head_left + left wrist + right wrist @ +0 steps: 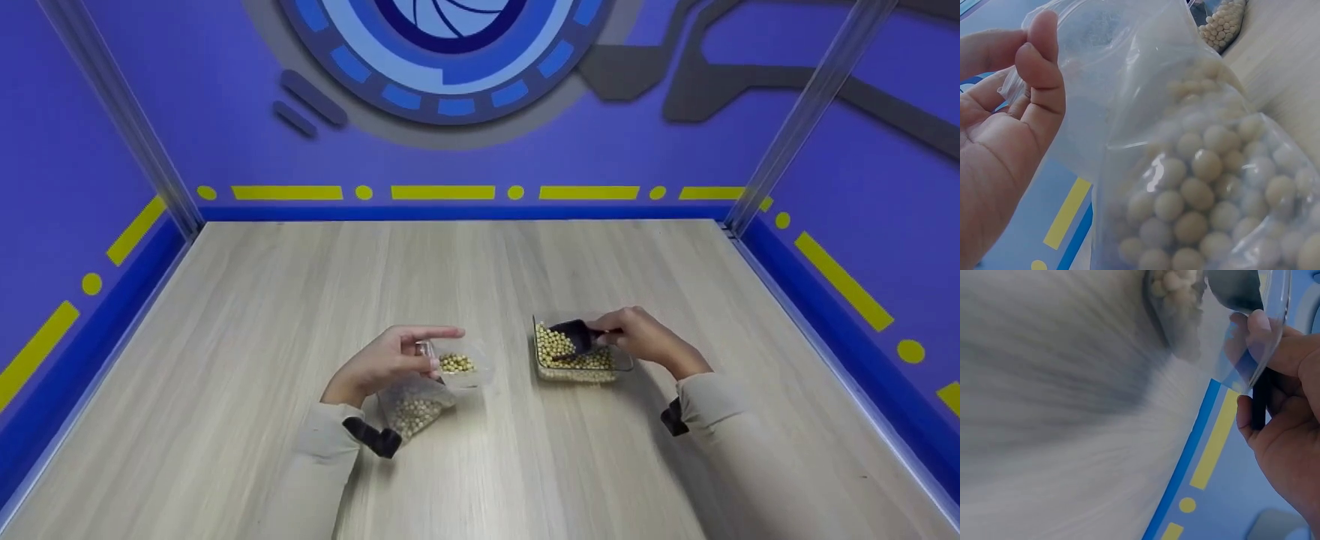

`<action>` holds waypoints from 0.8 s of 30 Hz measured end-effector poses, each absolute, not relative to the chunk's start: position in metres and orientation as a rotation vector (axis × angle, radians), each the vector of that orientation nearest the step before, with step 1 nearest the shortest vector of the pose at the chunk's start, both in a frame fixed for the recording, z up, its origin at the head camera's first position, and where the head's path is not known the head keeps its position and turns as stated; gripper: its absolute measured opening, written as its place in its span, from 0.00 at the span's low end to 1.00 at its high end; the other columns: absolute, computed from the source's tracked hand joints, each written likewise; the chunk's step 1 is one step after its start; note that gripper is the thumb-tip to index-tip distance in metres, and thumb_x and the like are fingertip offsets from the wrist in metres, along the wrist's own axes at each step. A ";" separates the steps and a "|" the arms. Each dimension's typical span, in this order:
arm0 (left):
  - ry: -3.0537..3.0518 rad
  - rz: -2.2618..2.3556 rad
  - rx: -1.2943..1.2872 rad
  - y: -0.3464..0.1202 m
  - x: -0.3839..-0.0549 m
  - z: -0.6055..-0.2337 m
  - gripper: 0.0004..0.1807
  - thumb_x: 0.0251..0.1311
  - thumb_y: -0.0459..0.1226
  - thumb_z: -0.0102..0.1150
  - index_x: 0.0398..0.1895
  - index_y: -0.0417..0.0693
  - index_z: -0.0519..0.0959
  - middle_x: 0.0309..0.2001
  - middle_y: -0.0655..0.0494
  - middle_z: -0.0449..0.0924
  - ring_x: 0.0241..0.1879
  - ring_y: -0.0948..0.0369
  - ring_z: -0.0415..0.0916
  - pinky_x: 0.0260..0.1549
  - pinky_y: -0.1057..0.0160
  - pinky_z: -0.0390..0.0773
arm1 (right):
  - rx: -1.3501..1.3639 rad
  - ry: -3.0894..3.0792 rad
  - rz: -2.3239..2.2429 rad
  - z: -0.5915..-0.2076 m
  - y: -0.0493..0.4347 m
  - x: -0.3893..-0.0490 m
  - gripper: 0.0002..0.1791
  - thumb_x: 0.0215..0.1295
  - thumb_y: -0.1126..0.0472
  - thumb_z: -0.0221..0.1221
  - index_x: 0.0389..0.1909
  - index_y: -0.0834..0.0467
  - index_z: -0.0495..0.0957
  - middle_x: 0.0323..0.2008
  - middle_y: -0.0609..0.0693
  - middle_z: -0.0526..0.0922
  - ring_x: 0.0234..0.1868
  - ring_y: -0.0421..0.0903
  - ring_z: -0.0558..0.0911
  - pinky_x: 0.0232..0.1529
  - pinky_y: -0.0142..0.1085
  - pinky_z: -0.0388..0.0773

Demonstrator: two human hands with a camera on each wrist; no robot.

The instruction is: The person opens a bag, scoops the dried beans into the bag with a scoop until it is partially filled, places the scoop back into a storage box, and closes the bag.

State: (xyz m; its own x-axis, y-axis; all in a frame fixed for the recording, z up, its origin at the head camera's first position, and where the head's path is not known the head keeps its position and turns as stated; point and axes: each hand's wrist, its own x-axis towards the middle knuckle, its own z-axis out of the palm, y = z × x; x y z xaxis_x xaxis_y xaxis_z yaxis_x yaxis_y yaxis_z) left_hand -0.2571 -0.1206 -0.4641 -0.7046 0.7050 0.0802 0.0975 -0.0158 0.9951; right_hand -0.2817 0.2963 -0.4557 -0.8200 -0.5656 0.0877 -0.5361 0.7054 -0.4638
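Observation:
My left hand pinches the upper edge of a clear plastic bag, whose mouth gapes towards the right. Pale yellow soybeans fill the bag's lower part, seen close up through the plastic in the left wrist view. To the right, a rectangular glass container holds more soybeans. My right hand grips the handle of a black scoop, its blade down among the beans. In the right wrist view, fingers curl round the black handle beside the glass wall.
The bag and the container stand on a light wood-grain table, a short gap apart. Blue-purple panels with yellow marks enclose the table at the back and both sides. Metal posts rise at the back corners.

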 end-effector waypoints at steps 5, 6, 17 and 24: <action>1.746 1.803 0.841 -0.121 -0.258 -0.465 0.29 0.59 0.22 0.53 0.67 0.32 0.65 0.20 0.59 0.78 0.25 0.65 0.79 0.38 0.60 0.84 | -0.832 2.784 -0.808 -0.457 0.293 -0.281 0.18 0.63 0.74 0.56 0.54 0.69 0.77 0.50 0.65 0.82 0.50 0.59 0.82 0.47 0.50 0.80; 1.734 1.808 0.841 -0.121 -0.258 -0.466 0.29 0.59 0.22 0.52 0.67 0.31 0.64 0.21 0.59 0.78 0.26 0.65 0.80 0.38 0.61 0.84 | -0.813 2.774 -0.815 -0.457 0.293 -0.280 0.18 0.63 0.74 0.56 0.55 0.69 0.77 0.50 0.65 0.82 0.50 0.59 0.82 0.47 0.50 0.80; 1.774 1.783 0.810 -0.119 -0.257 -0.465 0.29 0.59 0.24 0.54 0.67 0.34 0.67 0.20 0.58 0.78 0.27 0.63 0.81 0.39 0.60 0.84 | -0.809 2.688 -0.791 -0.458 0.296 -0.279 0.18 0.69 0.67 0.52 0.56 0.70 0.75 0.51 0.66 0.80 0.53 0.62 0.79 0.51 0.54 0.76; 1.745 1.799 0.826 -0.120 -0.258 -0.466 0.29 0.60 0.22 0.52 0.67 0.32 0.65 0.23 0.59 0.80 0.28 0.64 0.81 0.39 0.62 0.84 | -0.766 2.696 -0.807 -0.458 0.298 -0.279 0.17 0.70 0.65 0.52 0.55 0.68 0.76 0.51 0.64 0.80 0.52 0.59 0.79 0.51 0.53 0.76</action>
State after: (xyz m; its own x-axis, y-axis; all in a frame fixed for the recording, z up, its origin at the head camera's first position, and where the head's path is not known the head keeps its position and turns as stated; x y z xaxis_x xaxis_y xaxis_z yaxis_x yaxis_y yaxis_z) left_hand -0.2581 -0.1198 -0.4658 -0.6926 0.7166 0.0818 0.0596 -0.0561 0.9966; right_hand -0.2790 0.2976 -0.4575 -0.8386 -0.5411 -0.0633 -0.4173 0.7127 -0.5638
